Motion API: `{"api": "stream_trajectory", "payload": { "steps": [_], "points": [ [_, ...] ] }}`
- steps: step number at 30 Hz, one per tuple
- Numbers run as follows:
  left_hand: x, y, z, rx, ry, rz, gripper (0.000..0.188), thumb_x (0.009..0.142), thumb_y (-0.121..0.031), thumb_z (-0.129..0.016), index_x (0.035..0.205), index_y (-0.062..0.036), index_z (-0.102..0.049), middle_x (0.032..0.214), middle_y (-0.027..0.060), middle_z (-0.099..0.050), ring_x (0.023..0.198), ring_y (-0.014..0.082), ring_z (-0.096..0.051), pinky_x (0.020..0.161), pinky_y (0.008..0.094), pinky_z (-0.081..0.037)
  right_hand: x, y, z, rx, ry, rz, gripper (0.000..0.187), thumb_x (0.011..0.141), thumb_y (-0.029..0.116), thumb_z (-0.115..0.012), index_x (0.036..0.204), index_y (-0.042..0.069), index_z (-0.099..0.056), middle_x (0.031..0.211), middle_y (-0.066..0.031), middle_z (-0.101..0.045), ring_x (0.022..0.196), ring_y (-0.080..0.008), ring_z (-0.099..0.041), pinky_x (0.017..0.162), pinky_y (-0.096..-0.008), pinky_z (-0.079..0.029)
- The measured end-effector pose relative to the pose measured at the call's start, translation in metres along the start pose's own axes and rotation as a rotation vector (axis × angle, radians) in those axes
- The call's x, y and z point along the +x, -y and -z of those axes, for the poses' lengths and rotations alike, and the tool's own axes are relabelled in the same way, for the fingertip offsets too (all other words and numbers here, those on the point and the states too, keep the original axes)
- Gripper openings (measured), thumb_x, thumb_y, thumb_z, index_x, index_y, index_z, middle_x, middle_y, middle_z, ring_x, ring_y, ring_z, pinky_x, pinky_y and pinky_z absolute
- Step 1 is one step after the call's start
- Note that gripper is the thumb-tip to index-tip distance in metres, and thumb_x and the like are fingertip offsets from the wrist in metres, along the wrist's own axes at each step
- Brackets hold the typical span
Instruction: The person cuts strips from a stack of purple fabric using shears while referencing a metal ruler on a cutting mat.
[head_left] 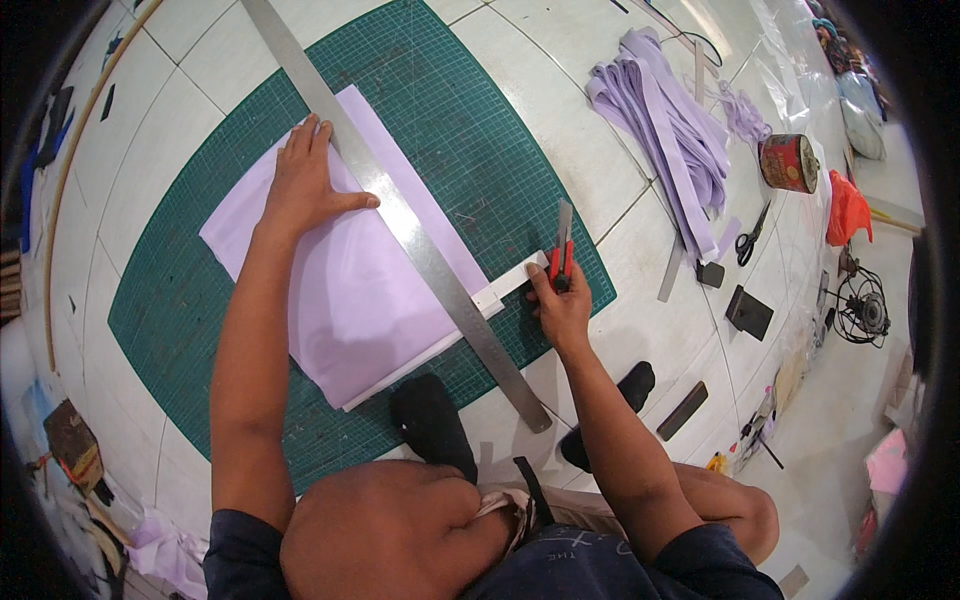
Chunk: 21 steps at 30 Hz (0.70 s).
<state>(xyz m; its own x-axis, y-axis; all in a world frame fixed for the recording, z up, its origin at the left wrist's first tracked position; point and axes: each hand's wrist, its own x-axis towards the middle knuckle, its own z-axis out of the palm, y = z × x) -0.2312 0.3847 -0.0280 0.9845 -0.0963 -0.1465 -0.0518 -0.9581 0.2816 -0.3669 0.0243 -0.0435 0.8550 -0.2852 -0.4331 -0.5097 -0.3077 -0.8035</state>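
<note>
Folded lilac fabric (350, 300) lies on a green cutting mat (430, 110). Across it runs a long steel ruler (415, 235), slanting from the far left toward my feet. With fingers spread, my left hand (305, 185) presses on the fabric, fingertips and thumb at the ruler's left edge. My right hand (562, 310) is closed around a red utility knife (561, 255), its blade end pointing away from me. The same hand's thumb rests on the end of a short white strip (515, 282), perhaps a small ruler, whose other end meets the fabric's edge by the steel ruler.
On the tiled floor to the right lie bundled lilac strips (670, 130), a round tin (788, 163), black scissors (752, 235) and a dark flat block (748, 312). My sock-covered feet (432, 420) are at the mat's near edge. A long thin rod (55, 200) curves along the left.
</note>
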Motion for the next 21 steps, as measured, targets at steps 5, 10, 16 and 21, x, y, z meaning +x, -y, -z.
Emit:
{"api": "stream_trajectory", "payload": {
  "steps": [5, 10, 16, 21],
  "points": [
    [0.000, -0.004, 0.001, 0.013, 0.027, 0.019, 0.128, 0.054, -0.053, -0.091, 0.150, 0.0072, -0.031, 0.158, 0.0283, -0.026, 0.148, 0.0423, -0.025, 0.122, 0.0485, -0.023, 0.000, 0.002, 0.001, 0.002, 0.004, -0.005, 0.041, 0.090, 0.028, -0.077, 0.118, 0.003, -0.059, 0.081, -0.0008, -0.062, 0.066, -0.0097, -0.062, 0.050, -0.0224, -0.045],
    [-0.004, 0.000, -0.007, 0.034, 0.000, 0.019, 0.118, 0.065, -0.062, -0.082, 0.151, 0.0024, -0.033, 0.158, 0.0250, -0.028, 0.149, 0.0410, -0.022, 0.121, 0.0518, -0.021, 0.003, 0.005, 0.002, -0.100, 0.008, 0.000, 0.040, 0.092, 0.027, -0.075, 0.119, 0.003, -0.058, 0.084, -0.0025, -0.063, 0.067, -0.0105, -0.063, 0.051, -0.0235, -0.046],
    [0.005, -0.008, -0.027, -0.039, -0.287, 0.075, 0.073, 0.091, -0.048, -0.064, 0.141, 0.0029, -0.049, 0.151, 0.0222, -0.043, 0.144, 0.0401, -0.034, 0.118, 0.0527, -0.025, 0.013, 0.051, -0.002, 0.122, -0.034, -0.010, 0.042, 0.092, 0.028, -0.073, 0.121, 0.001, -0.058, 0.090, -0.0061, -0.066, 0.068, -0.0124, -0.065, 0.050, -0.0249, -0.048],
    [0.004, 0.003, -0.048, -0.148, -0.495, 0.050, 0.041, 0.096, -0.024, -0.057, 0.127, 0.0027, -0.059, 0.144, 0.0203, -0.051, 0.139, 0.0384, -0.041, 0.119, 0.0524, -0.025, 0.069, 0.121, -0.061, 0.192, 0.083, 0.093, 0.041, 0.093, 0.029, -0.072, 0.120, 0.001, -0.059, 0.092, -0.0058, -0.066, 0.073, -0.0126, -0.064, 0.053, -0.0258, -0.048]
  ]
}}
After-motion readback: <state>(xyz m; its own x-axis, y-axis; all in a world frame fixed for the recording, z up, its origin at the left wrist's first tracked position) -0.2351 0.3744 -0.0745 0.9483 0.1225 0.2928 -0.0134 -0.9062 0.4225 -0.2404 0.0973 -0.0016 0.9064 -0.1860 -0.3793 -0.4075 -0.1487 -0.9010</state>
